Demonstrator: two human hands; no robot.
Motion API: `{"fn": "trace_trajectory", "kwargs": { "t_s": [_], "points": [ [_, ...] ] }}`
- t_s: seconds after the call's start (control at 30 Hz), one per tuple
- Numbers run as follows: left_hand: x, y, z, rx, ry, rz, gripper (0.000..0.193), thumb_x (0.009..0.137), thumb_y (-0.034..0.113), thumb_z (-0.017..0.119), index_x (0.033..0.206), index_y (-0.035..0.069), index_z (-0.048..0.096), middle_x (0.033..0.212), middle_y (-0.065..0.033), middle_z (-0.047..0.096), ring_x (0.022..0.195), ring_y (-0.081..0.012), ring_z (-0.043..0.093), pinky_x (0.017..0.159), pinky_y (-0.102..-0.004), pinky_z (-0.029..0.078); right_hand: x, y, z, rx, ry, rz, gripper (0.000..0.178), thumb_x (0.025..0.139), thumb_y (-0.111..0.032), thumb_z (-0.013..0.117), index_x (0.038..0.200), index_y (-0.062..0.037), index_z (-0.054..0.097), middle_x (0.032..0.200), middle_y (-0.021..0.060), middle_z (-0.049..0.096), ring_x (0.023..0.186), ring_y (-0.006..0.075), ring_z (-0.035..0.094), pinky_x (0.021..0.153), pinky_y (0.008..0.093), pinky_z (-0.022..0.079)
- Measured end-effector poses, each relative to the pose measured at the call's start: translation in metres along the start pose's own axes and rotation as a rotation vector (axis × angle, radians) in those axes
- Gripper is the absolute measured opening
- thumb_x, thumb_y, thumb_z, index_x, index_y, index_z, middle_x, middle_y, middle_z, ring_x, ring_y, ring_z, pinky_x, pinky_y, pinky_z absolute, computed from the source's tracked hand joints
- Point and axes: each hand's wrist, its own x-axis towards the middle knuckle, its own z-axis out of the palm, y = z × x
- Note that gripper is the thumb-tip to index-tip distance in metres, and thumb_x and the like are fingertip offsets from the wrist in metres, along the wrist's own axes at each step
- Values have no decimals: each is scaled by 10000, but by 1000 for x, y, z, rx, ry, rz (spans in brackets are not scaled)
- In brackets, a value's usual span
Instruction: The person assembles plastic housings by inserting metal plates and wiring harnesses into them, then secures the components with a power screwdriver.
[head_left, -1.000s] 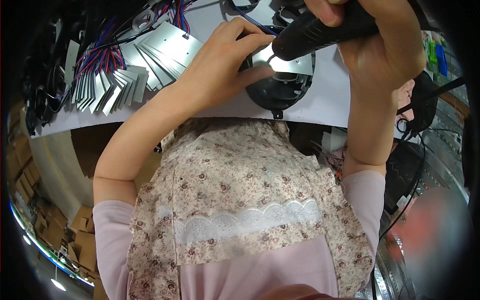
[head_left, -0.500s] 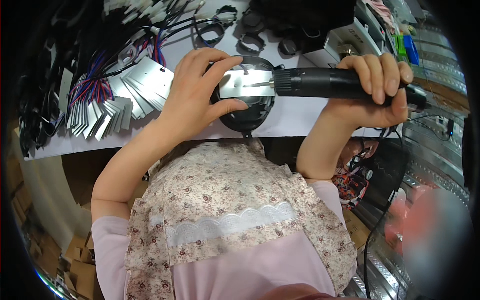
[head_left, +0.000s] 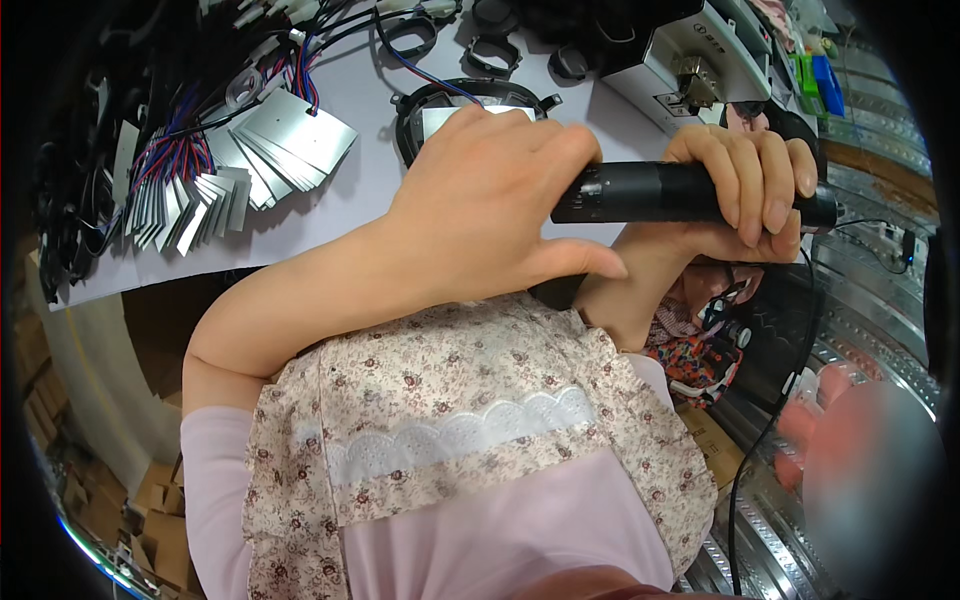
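Two hands in the head view: right hand (head_left: 745, 190) wrapped round a black power driver (head_left: 645, 192), right of centre; left hand (head_left: 500, 195) covers its front end, thumb spread, can't tell if it grips. Black housing (head_left: 406, 130) with silver plate (head_left: 437, 121) sits upper centre on the surface (head_left: 345, 205), partly hidden by left hand.

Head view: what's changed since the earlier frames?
Left hand moved right, thumb off the silver plate, fingers now at the front end of the black electric screwdriver; whether they grip is unclear. Unchanged: right hand holds the black electric screwdriver, plate on the black housing.
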Motion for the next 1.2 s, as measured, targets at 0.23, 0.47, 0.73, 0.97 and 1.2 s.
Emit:
{"fn": "trace_trajectory", "kwargs": {
  "t_s": [0.23, 0.47, 0.73, 0.97, 1.2],
  "points": [
    [0, -7, 20, -144, -102, -53, 308, 780, 296, 779, 873, 44, 628, 709, -145, 624, 693, -369, 633, 660, -463, 495, -3, -5, -9, -19, -157, 83, 281, 952, -110, 632, 1226, -71, 581, 898, 33, 643, 671, 86, 614, 699, 241, 487],
    [2, -6, 11, -227, -213, -128, 300, 764, 272, 779, 860, 18, 652, 730, -155, 656, 695, -362, 656, 648, -443, 512, -5, -2, -11, -13, -143, 67, 302, 953, -117, 620, 1248, -76, 567, 916, 33, 645, 670, 83, 613, 707, 244, 488],
    [-3, -1, 9, -176, -233, -160, 415, 757, 367, 842, 901, 25, 658, 801, -144, 657, 749, -323, 654, 698, -400, 510, -3, -3, -3, -65, -207, 108, 308, 947, -120, 632, 1245, -79, 566, 914, 30, 639, 643, 73, 593, 662, 232, 485],
    [-43, -44, -27, 151, 134, -50, 377, 768, 253, 875, 1001, 54, 655, 985, -80, 628, 958, -294, 582, 848, -393, 467, -20, -70, 18, -354, -17, 76, 310, 904, -107, 667, 1198, -64, 577, 868, 43, 599, 617, 86, 548, 653, 232, 455],
    [-74, -49, -12, 271, -9, 69, 381, 714, 201, 884, 1024, 126, 675, 1061, -60, 599, 999, -288, 565, 856, -408, 458, -46, -83, 14, -480, -23, 126, 349, 914, -103, 618, 1253, -62, 546, 880, 74, 594, 610, 105, 530, 608, 260, 422]
  ]
}}
